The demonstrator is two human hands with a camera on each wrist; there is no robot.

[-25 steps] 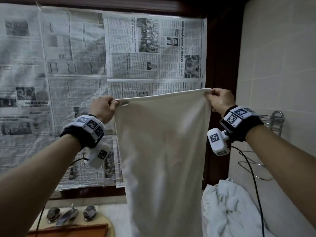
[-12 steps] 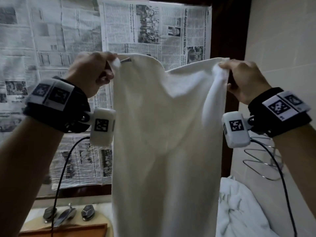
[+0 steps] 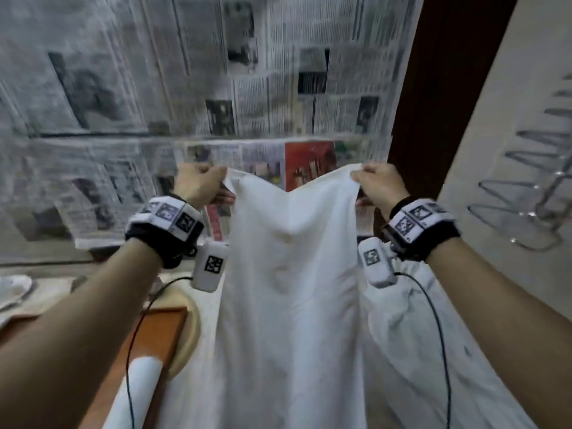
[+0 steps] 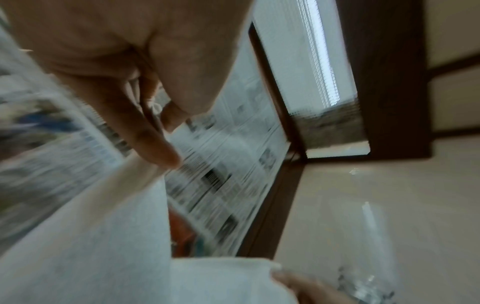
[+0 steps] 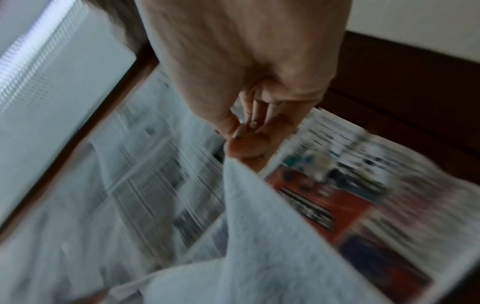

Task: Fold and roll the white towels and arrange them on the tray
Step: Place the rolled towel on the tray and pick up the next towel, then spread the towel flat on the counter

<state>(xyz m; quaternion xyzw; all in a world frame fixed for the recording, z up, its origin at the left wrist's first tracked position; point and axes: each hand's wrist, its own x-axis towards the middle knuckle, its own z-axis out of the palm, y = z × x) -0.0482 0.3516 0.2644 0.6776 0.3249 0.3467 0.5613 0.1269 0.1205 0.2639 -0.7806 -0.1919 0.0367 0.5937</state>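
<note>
A white towel (image 3: 291, 289) hangs in the air in front of me, its top edge sagging in the middle. My left hand (image 3: 202, 187) pinches its top left corner and my right hand (image 3: 376, 184) pinches its top right corner. The left wrist view shows my left hand (image 4: 155, 127) curled on the towel (image 4: 91, 236); the right wrist view shows my right hand (image 5: 244, 142) gripping the towel (image 5: 272, 246). A rolled white towel (image 3: 136, 394) lies on the wooden tray (image 3: 158, 329) at lower left. More white towels (image 3: 408, 335) lie heaped at lower right.
Newspaper sheets (image 3: 154, 103) cover the window ahead. A dark wooden frame (image 3: 433, 103) and a tiled wall with a wire rack (image 3: 526, 193) stand to the right. A white dish (image 3: 14, 289) sits at far left on the counter.
Both hands have dropped lower and come closer together with the towel, so its top edge now sags. The view has tilted down, bringing the tray and rolled towel into sight.
</note>
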